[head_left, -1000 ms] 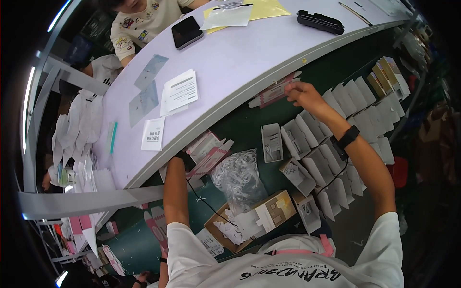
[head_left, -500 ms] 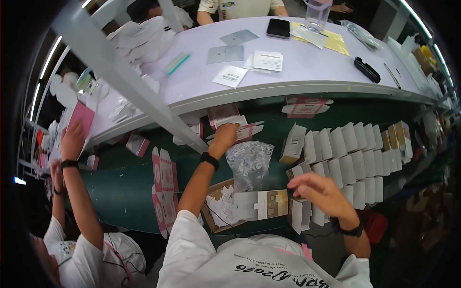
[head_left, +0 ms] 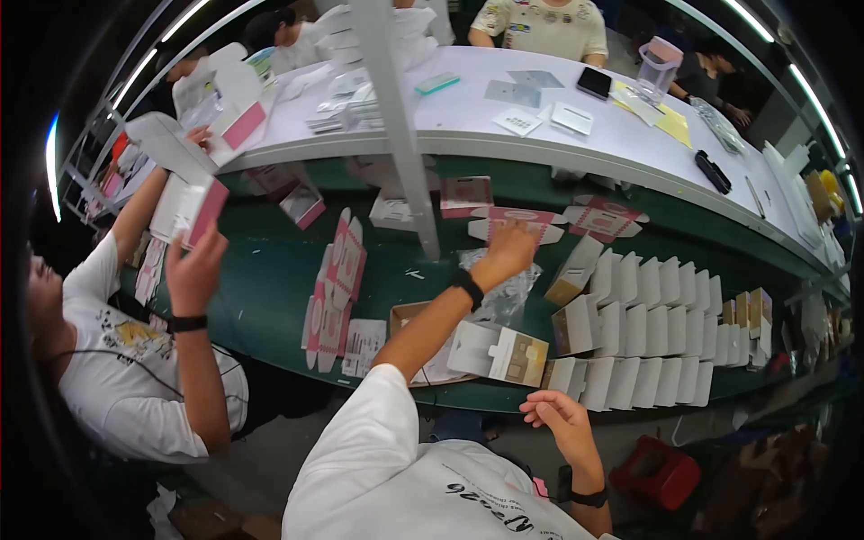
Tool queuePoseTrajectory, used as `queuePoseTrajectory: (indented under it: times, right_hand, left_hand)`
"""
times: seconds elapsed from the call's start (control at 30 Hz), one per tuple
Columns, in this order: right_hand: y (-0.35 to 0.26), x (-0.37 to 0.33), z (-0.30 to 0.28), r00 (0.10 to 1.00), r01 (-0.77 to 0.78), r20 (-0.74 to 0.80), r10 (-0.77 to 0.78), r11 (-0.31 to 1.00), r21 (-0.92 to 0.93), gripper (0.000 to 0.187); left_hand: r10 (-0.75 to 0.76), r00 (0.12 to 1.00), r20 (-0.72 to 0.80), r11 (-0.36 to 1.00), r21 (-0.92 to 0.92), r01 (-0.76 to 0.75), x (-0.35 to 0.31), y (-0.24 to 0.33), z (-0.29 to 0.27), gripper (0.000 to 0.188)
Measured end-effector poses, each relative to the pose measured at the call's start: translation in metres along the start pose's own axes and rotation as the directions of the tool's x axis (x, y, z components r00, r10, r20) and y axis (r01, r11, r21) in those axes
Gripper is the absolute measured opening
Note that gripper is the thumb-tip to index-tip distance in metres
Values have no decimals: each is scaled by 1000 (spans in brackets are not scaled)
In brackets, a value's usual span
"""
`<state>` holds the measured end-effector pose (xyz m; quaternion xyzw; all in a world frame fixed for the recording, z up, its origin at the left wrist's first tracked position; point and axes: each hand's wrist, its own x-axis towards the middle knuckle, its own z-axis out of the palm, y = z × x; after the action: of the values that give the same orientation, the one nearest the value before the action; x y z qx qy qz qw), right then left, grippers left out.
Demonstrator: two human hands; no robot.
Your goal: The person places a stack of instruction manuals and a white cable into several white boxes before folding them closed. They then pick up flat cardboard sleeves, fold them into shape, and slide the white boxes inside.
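My left hand (head_left: 509, 249) reaches across the green surface, its fingers closed at the near edge of a pink-and-white flattened carton (head_left: 545, 219); the fingertips are partly hidden. Under that wrist lies a clear plastic bag (head_left: 515, 286) with small contents. My right hand (head_left: 560, 419) hovers at the near edge, fingers loosely bent and slightly apart, with nothing in them. Just beyond it, a white-and-tan box (head_left: 517, 357) with a raised flap lies over a brown cardboard tray (head_left: 407, 313). Rows of open white boxes (head_left: 643, 328) stand to the right.
More pink flattened cartons (head_left: 335, 283) lean at the left, and another carton (head_left: 605, 218) sits farther back. A white raised shelf (head_left: 450, 135) with a grey post (head_left: 396, 117) borders the far side. A co-worker's hand (head_left: 197, 268) holds a pink-and-white box (head_left: 187, 211) at left.
The whole view has swung. My left hand has moved right along the carton. My right hand has drawn back from the white boxes toward me. The co-worker's pink-and-white box now shows open.
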<state>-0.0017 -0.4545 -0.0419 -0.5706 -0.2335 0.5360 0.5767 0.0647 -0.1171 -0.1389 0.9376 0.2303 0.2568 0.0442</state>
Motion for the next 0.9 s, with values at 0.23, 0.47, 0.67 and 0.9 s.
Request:
queuePoseTrajectory:
  times: [0.23, 0.47, 0.67, 0.9]
  right_hand:
    - [-26, 86, 30, 986, 151, 96, -137, 975, -162, 20]
    - [-56, 352, 4, 926, 310, 91, -366, 599, -739, 22]
    - [-33, 581, -22, 478, 706, 554, -682, -76, -704, 29]
    - [-44, 639, 103, 825, 538, 487, -288, 135, -832, 35]
  left_hand:
    - [-149, 988, -33, 824, -556, 106, -163, -1, -141, 15]
    - [-550, 830, -89, 703, -585, 404, -290, -37, -201, 18]
    - [-690, 700, -185, 712, -349, 609, -349, -109, -223, 40]
    - [-737, 675, -17, 630, -379, 678, -352, -187, -220, 55]
